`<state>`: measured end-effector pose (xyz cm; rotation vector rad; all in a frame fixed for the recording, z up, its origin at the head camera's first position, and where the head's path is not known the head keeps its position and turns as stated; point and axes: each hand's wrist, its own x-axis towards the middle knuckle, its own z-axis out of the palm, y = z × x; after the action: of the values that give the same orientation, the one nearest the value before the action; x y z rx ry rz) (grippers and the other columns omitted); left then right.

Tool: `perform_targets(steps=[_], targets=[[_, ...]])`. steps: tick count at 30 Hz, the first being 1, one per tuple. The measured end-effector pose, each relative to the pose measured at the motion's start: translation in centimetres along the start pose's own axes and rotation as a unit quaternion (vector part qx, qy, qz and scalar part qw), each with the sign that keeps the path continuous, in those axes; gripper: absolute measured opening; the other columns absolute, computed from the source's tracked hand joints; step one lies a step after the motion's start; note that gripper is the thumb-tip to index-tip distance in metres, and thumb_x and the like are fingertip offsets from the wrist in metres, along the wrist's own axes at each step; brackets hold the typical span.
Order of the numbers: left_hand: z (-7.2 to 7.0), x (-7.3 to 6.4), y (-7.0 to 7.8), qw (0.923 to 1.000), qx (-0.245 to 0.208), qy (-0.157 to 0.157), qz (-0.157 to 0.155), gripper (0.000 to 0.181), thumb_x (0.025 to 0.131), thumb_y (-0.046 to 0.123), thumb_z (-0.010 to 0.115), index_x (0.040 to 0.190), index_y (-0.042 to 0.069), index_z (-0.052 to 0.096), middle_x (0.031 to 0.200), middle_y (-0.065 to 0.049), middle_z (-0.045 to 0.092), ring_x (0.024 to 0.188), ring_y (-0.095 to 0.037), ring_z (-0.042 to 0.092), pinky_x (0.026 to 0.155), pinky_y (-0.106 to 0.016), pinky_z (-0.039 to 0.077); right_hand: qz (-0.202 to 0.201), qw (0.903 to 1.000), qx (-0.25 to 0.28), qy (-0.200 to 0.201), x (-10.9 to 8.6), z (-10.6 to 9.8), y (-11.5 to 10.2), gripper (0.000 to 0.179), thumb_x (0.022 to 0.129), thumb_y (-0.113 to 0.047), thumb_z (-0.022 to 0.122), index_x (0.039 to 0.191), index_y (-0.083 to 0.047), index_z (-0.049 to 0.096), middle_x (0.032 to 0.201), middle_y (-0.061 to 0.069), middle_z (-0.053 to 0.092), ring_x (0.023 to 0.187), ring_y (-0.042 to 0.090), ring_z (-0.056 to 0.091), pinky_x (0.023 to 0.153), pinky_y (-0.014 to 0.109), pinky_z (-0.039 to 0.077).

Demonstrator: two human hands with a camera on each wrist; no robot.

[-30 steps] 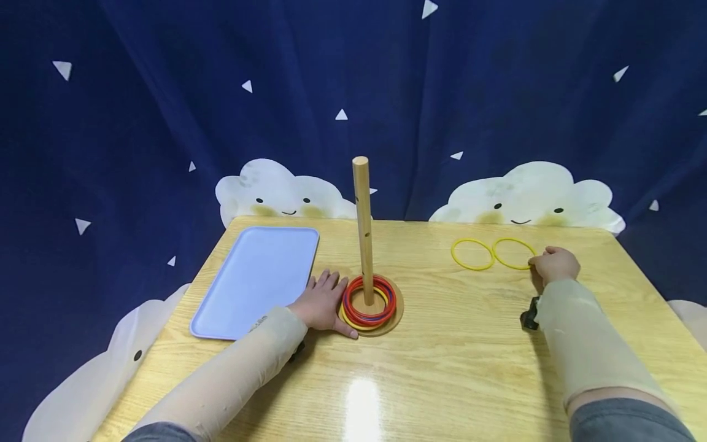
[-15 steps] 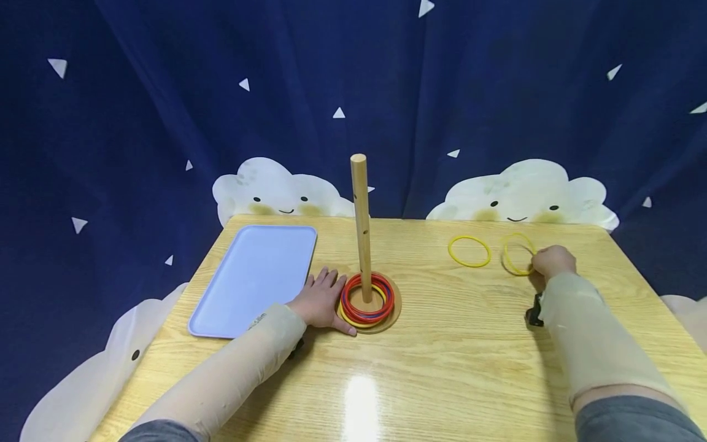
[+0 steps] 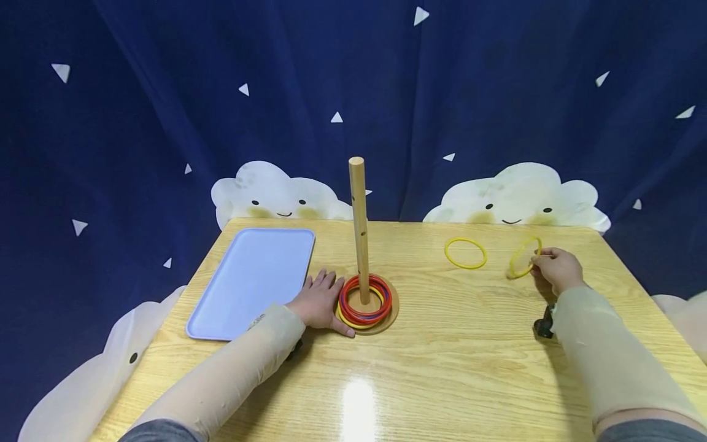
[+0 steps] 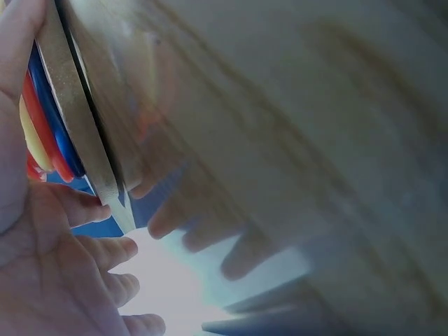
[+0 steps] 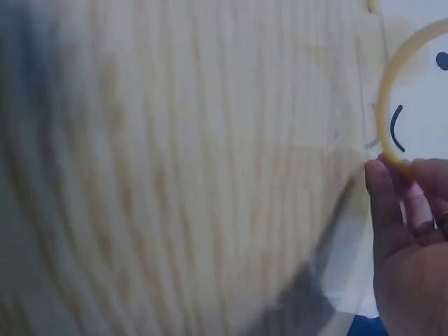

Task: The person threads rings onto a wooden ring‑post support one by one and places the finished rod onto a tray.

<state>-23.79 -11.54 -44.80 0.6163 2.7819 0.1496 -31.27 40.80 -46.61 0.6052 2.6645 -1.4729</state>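
Between thumb and fingers, my right hand (image 3: 559,270) pinches a thin yellow ring (image 3: 513,263), tilted up from the table. The right wrist view shows the same ring (image 5: 383,105) at the fingertips. My left hand (image 3: 317,302) lies with spread fingers against the round wooden base (image 3: 393,312) of a ring-toss stand, its thumb along the front edge. Upright from this base rises a wooden post (image 3: 359,227). Several red, blue and yellow rings (image 3: 386,301) are stacked around the post's foot. A second yellow ring (image 3: 446,253) lies flat on the table, left of the held one.
A pale blue tray (image 3: 254,279) lies on the left of the wooden table (image 3: 453,356), partly behind the left forearm. Behind the table's far edge hangs a dark blue curtain (image 3: 309,73) with white triangles and cloud faces.
My right hand has lifted one yellow ring from lying flat to a tilted stance, away from the other yellow ring. The left hand stays at the base.
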Motion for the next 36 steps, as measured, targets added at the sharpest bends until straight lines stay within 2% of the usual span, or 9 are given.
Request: perform_targets(steps=[4, 6, 11, 15, 19, 22, 25, 31, 36], targets=[[0.1, 0.0, 0.0, 1.0000, 0.002, 0.002, 0.001, 0.128, 0.071, 0.075, 0.080, 0.164, 0.005, 0.027, 0.166, -0.024, 0.023, 0.155, -0.044, 0.013, 0.121, -0.062, 0.013, -0.045, 0.9977, 0.049, -0.013, -0.7, 0.0, -1.0, 0.055, 0.108, -0.012, 0.049, 0.153, 0.014, 0.033, 0.120, 0.022, 0.057, 0.072, 0.001, 0.066, 0.073, 0.026, 0.060], [0.1, 0.1, 0.0, 1.0000, 0.002, 0.001, 0.002, 0.128, 0.071, 0.075, 0.080, 0.164, 0.005, 0.027, 0.166, -0.024, 0.023, 0.155, -0.044, 0.013, 0.121, -0.063, 0.013, -0.069, 0.9953, 0.064, -0.023, -1.2, -0.1, -1.9, 0.057, 0.109, -0.012, 0.048, 0.155, 0.015, 0.028, 0.125, 0.023, 0.052, 0.075, 0.001, 0.066, 0.078, 0.027, 0.060], [0.1, 0.1, -0.1, 1.0000, 0.000, -0.004, 0.000, 0.128, 0.072, 0.075, 0.079, 0.164, 0.005, 0.026, 0.167, -0.024, 0.022, 0.155, -0.044, 0.011, 0.122, -0.062, 0.012, -0.132, 0.9872, 0.080, -0.040, -2.3, 0.0, -5.1, 0.058, 0.108, -0.008, 0.051, 0.155, 0.015, 0.027, 0.111, 0.011, 0.055, 0.079, -0.001, 0.064, 0.081, 0.025, 0.059], [0.0, 0.0, -0.1, 1.0000, 0.003, -0.008, -0.002, 0.128, 0.073, 0.076, 0.078, 0.165, 0.005, 0.025, 0.167, -0.024, 0.021, 0.155, -0.043, 0.010, 0.122, -0.062, 0.012, -0.157, 0.9783, 0.130, -0.037, -3.3, 0.6, -8.3, 0.051, 0.105, -0.003, 0.055, 0.151, 0.010, 0.036, 0.100, 0.000, 0.056, 0.080, 0.001, 0.063, 0.078, 0.021, 0.058], [-0.1, -0.1, -0.1, 1.0000, -0.001, -0.006, 0.002, 0.127, 0.073, 0.075, 0.079, 0.164, 0.004, 0.026, 0.167, -0.024, 0.021, 0.155, -0.043, 0.011, 0.122, -0.062, 0.012, -0.166, 0.9613, 0.219, -0.025, -5.0, 1.3, -12.1, 0.032, 0.102, 0.002, 0.058, 0.132, -0.007, 0.053, 0.094, -0.001, 0.057, 0.077, 0.004, 0.065, 0.075, 0.020, 0.058], [-0.2, -0.1, 0.0, 1.0000, 0.000, -0.002, 0.005, 0.127, 0.073, 0.075, 0.079, 0.164, 0.004, 0.027, 0.166, -0.025, 0.022, 0.155, -0.044, 0.012, 0.121, -0.063, 0.013, -0.180, 0.9448, 0.273, -0.020, -6.6, 1.9, -15.0, 0.030, 0.099, 0.005, 0.060, 0.121, -0.015, 0.057, 0.091, 0.000, 0.058, 0.075, 0.006, 0.066, 0.074, 0.020, 0.059], [-0.2, -0.1, 0.1, 1.0000, 0.001, 0.000, 0.005, 0.127, 0.073, 0.075, 0.079, 0.164, 0.004, 0.027, 0.166, -0.024, 0.022, 0.155, -0.044, 0.012, 0.121, -0.063, 0.014, -0.199, 0.9328, 0.298, -0.036, -8.3, 2.4, -17.6, 0.032, 0.099, 0.005, 0.060, 0.125, -0.013, 0.058, 0.095, 0.001, 0.059, 0.079, 0.007, 0.066, 0.075, 0.021, 0.059], [-0.2, -0.2, 0.1, 1.0000, -0.004, 0.000, 0.003, 0.126, 0.073, 0.074, 0.080, 0.164, 0.004, 0.027, 0.167, -0.024, 0.022, 0.155, -0.044, 0.011, 0.121, -0.063, 0.014, -0.217, 0.9065, 0.347, -0.103, -11.6, 3.2, -21.5, 0.031, 0.101, 0.003, 0.061, 0.130, -0.009, 0.057, 0.097, 0.003, 0.063, 0.085, 0.010, 0.066, 0.076, 0.023, 0.059], [-0.1, -0.2, 0.0, 1.0000, -0.004, 0.002, 0.004, 0.126, 0.073, 0.074, 0.080, 0.163, 0.005, 0.028, 0.166, -0.024, 0.023, 0.155, -0.044, 0.012, 0.121, -0.063, 0.014, -0.216, 0.8749, 0.402, -0.161, -13.9, 3.1, -24.3, 0.031, 0.101, 0.001, 0.063, 0.131, -0.005, 0.058, 0.097, 0.005, 0.067, 0.085, 0.013, 0.070, 0.076, 0.025, 0.060]])
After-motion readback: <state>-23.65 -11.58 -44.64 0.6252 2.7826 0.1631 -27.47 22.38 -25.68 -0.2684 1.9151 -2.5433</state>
